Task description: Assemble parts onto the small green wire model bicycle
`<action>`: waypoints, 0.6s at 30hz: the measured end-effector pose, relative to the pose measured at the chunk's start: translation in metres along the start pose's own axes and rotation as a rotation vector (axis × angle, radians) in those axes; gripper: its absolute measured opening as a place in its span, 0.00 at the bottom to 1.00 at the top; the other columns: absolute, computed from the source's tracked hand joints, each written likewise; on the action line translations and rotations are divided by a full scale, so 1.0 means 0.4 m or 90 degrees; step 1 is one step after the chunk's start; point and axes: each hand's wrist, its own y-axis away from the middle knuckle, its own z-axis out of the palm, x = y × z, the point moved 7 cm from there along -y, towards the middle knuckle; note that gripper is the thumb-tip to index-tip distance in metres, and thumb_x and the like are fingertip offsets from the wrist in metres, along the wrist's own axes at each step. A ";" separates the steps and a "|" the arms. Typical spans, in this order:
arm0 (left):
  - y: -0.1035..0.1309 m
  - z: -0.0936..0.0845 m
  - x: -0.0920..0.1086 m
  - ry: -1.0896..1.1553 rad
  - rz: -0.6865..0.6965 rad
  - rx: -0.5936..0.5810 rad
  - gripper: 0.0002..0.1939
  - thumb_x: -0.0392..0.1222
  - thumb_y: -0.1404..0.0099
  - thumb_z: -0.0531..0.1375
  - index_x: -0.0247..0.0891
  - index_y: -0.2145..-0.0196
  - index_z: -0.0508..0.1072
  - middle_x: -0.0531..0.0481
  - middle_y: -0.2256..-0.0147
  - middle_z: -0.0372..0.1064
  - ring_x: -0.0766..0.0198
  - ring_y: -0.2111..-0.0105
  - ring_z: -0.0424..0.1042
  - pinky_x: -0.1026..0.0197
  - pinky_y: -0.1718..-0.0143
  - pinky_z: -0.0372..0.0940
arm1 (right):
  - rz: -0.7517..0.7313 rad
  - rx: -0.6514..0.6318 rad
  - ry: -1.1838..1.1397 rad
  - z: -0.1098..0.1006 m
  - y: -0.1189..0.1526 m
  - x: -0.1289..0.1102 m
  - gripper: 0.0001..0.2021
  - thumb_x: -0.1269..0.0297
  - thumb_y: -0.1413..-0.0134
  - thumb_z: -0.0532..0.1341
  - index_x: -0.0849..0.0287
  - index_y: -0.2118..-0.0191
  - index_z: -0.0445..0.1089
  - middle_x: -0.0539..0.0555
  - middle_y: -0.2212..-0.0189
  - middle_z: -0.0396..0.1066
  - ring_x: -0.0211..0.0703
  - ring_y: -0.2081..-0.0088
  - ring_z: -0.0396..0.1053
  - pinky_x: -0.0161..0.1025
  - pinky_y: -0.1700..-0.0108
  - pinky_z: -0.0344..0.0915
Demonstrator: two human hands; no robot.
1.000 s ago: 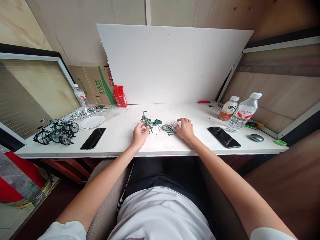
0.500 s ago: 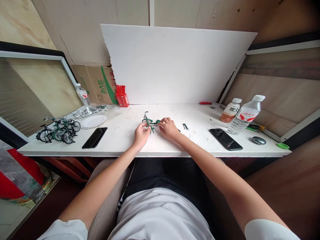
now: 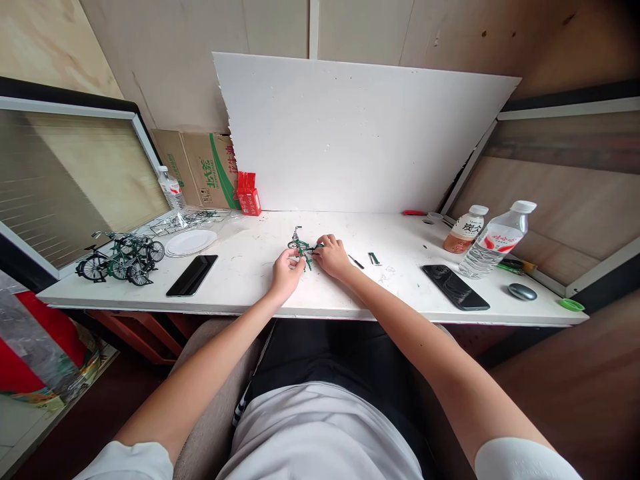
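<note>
A small green model bicycle (image 3: pixel 296 244) is held just above the white table, its handlebar pointing away from me. My left hand (image 3: pixel 287 275) pinches its frame from the left, thumb and fingers closed. From the right, my right hand (image 3: pixel 331 256) has its fingertips closed on the rear end of the model; they hide the exact spot they grip. A thin dark stick (image 3: pixel 356 262) lies beside my right hand, and farther right is a small flat green part (image 3: pixel 374 259).
Several assembled model bicycles (image 3: pixel 123 257) cluster at the left, near white plates (image 3: pixel 191 244) and a phone (image 3: pixel 192 275). At the right are another phone (image 3: pixel 455 287), a brown drink bottle (image 3: pixel 466 229), a water bottle (image 3: pixel 499 239) and a mouse (image 3: pixel 522 291). A red box (image 3: pixel 249 194) stands behind.
My right hand has shifted slightly at the model's rear, and the green piece that showed by its fingertips is now mostly hidden. More of the dark stick shows. The whole view has shifted slightly.
</note>
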 end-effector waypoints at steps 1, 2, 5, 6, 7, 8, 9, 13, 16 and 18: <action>0.000 0.000 -0.001 -0.003 0.000 -0.001 0.14 0.43 0.34 0.67 0.37 0.52 0.75 0.41 0.52 0.79 0.65 0.67 0.74 0.61 0.64 0.71 | 0.015 -0.003 -0.003 0.000 -0.003 0.001 0.16 0.61 0.26 0.57 0.58 0.52 0.83 0.66 0.39 0.67 0.62 0.38 0.56 0.52 0.43 0.60; 0.000 -0.001 -0.002 -0.007 0.001 -0.001 0.13 0.43 0.33 0.67 0.37 0.53 0.75 0.42 0.53 0.79 0.65 0.67 0.74 0.61 0.63 0.71 | 0.028 -0.006 -0.007 0.001 -0.006 0.002 0.15 0.61 0.26 0.58 0.59 0.52 0.83 0.67 0.39 0.68 0.62 0.39 0.57 0.52 0.44 0.60; 0.001 -0.002 -0.004 -0.014 -0.003 -0.003 0.14 0.43 0.33 0.67 0.37 0.52 0.75 0.42 0.53 0.79 0.64 0.66 0.75 0.61 0.63 0.71 | 0.032 -0.006 0.001 0.001 -0.012 -0.004 0.15 0.64 0.26 0.57 0.61 0.52 0.82 0.69 0.41 0.68 0.62 0.40 0.58 0.51 0.46 0.60; 0.001 -0.002 -0.004 -0.015 -0.005 -0.005 0.14 0.43 0.34 0.67 0.38 0.52 0.75 0.42 0.53 0.79 0.64 0.66 0.75 0.60 0.62 0.71 | 0.019 -0.001 0.010 0.001 -0.013 -0.009 0.16 0.65 0.26 0.56 0.62 0.52 0.82 0.69 0.41 0.69 0.62 0.40 0.58 0.52 0.46 0.60; 0.002 -0.002 -0.004 -0.015 -0.007 -0.006 0.14 0.43 0.34 0.68 0.38 0.52 0.75 0.42 0.53 0.79 0.64 0.66 0.75 0.60 0.62 0.71 | 0.004 0.008 0.017 0.000 -0.013 -0.014 0.17 0.66 0.26 0.55 0.63 0.53 0.82 0.69 0.42 0.69 0.62 0.41 0.58 0.52 0.46 0.59; 0.002 -0.002 -0.002 -0.015 -0.010 -0.007 0.14 0.43 0.34 0.68 0.38 0.52 0.75 0.42 0.53 0.79 0.64 0.66 0.76 0.60 0.62 0.71 | -0.008 0.021 0.021 -0.003 -0.012 -0.017 0.17 0.67 0.26 0.54 0.63 0.53 0.82 0.69 0.42 0.70 0.62 0.41 0.59 0.52 0.46 0.59; 0.003 -0.002 0.000 -0.014 -0.012 -0.006 0.14 0.43 0.34 0.68 0.38 0.52 0.75 0.42 0.53 0.79 0.64 0.66 0.76 0.60 0.62 0.70 | -0.016 0.036 0.019 -0.006 -0.010 -0.019 0.18 0.68 0.26 0.53 0.63 0.53 0.82 0.68 0.43 0.71 0.61 0.41 0.59 0.52 0.46 0.58; 0.007 -0.001 0.021 -0.005 -0.012 0.003 0.13 0.42 0.35 0.69 0.37 0.54 0.76 0.42 0.54 0.79 0.65 0.68 0.74 0.60 0.62 0.69 | -0.002 0.108 -0.039 -0.032 0.005 -0.005 0.16 0.67 0.26 0.54 0.60 0.52 0.81 0.65 0.48 0.76 0.58 0.43 0.62 0.51 0.47 0.57; 0.012 -0.001 0.036 -0.010 -0.007 0.005 0.12 0.41 0.35 0.69 0.37 0.55 0.76 0.42 0.54 0.79 0.65 0.68 0.74 0.60 0.62 0.69 | 0.026 0.135 -0.104 -0.050 0.020 0.013 0.14 0.66 0.26 0.55 0.59 0.52 0.80 0.63 0.54 0.79 0.57 0.44 0.65 0.49 0.47 0.58; 0.014 -0.001 0.041 -0.014 -0.002 0.004 0.13 0.42 0.35 0.69 0.37 0.55 0.76 0.42 0.54 0.79 0.65 0.68 0.74 0.60 0.62 0.70 | 0.043 0.143 -0.157 -0.059 0.032 0.021 0.13 0.66 0.26 0.57 0.59 0.54 0.80 0.62 0.56 0.81 0.57 0.45 0.67 0.49 0.47 0.59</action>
